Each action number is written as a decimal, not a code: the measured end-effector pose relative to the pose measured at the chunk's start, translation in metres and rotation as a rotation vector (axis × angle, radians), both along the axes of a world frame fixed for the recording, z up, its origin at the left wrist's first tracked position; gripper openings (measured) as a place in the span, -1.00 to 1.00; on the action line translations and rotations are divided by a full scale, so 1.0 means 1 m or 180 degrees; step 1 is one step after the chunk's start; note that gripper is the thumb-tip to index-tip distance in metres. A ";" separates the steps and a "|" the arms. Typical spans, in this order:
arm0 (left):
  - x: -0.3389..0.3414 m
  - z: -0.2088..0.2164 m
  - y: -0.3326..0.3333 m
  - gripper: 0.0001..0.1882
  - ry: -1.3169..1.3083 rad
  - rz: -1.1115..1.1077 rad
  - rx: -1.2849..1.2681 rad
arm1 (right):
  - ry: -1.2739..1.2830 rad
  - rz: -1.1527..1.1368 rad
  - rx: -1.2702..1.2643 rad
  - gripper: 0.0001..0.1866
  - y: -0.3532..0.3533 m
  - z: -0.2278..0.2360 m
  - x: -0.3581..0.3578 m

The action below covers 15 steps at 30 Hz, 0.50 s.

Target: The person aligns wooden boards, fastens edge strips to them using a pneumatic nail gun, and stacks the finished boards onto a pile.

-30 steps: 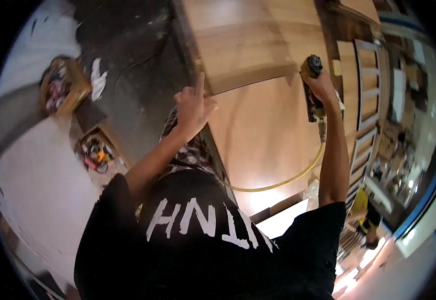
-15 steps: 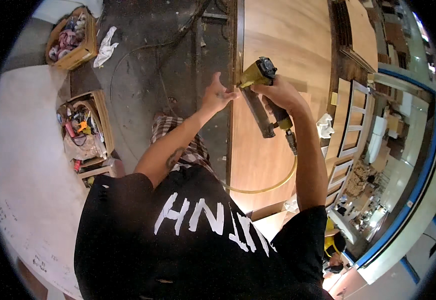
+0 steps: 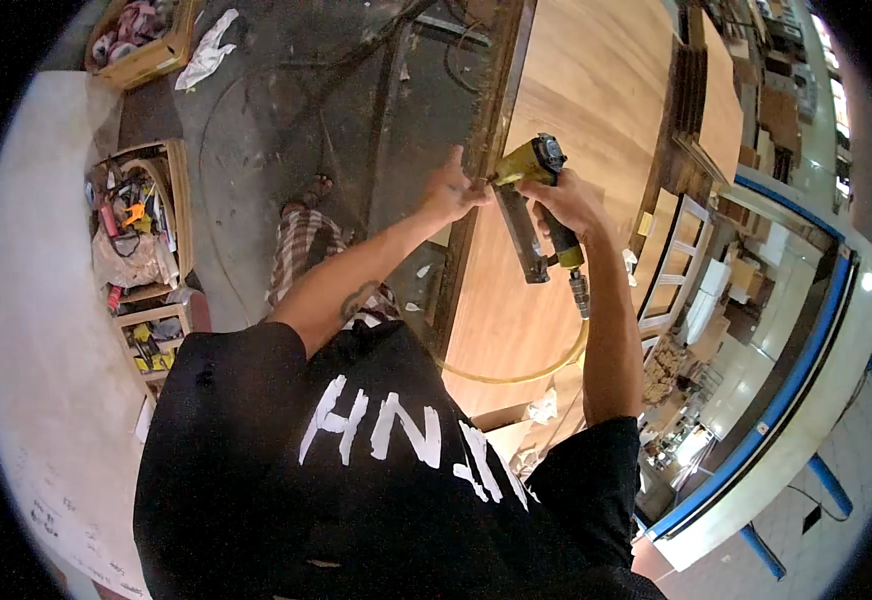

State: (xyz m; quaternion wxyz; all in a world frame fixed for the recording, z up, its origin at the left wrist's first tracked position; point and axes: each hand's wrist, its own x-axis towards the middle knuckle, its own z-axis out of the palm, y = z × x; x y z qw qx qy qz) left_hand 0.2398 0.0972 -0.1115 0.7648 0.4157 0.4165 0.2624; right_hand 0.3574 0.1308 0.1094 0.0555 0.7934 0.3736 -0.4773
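My right hand (image 3: 568, 203) is wrapped around the black grip of a nail gun (image 3: 526, 163) with a yellow-green body. The gun's dark magazine (image 3: 521, 235) slants down toward me, and its nose points left at the long edge of a wood panel (image 3: 496, 330). Close by that nose is my left hand (image 3: 448, 192), its thumb stretched away and its other fingers against the panel's edge. The fingertips are partly hidden there. A yellow air hose (image 3: 511, 379) runs from the gun's grip and curves back toward my body.
Boxes of tools and scraps (image 3: 181, 215) stand on the left beside a large white board (image 3: 31, 250). Dark hoses (image 3: 386, 45) and a white rag (image 3: 206, 48) lie on the grey floor. Stacked panels (image 3: 711, 95) and white-barred frames (image 3: 678, 255) are on the right.
My view has turned, so the panel's edge now slants. The nail gun and both hands appear slightly lower and farther right, with the gun's nose still at the edge.
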 end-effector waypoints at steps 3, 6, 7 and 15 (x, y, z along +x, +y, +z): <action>-0.003 0.007 0.002 0.16 0.0410 -0.0073 0.0385 | -0.0009 -0.0012 -0.0002 -0.73 0.002 0.000 -0.003; 0.003 -0.030 -0.005 0.15 0.0195 0.0194 0.0073 | -0.0028 0.0123 -0.0049 -0.74 0.011 -0.001 -0.017; 0.005 -0.033 -0.004 0.13 -0.0217 0.0393 -0.0269 | -0.0104 0.0166 -0.0097 -0.75 0.012 -0.001 -0.018; -0.004 0.007 0.002 0.06 0.0339 0.0064 0.0267 | -0.0309 0.0467 -0.0028 -0.75 0.012 0.000 -0.025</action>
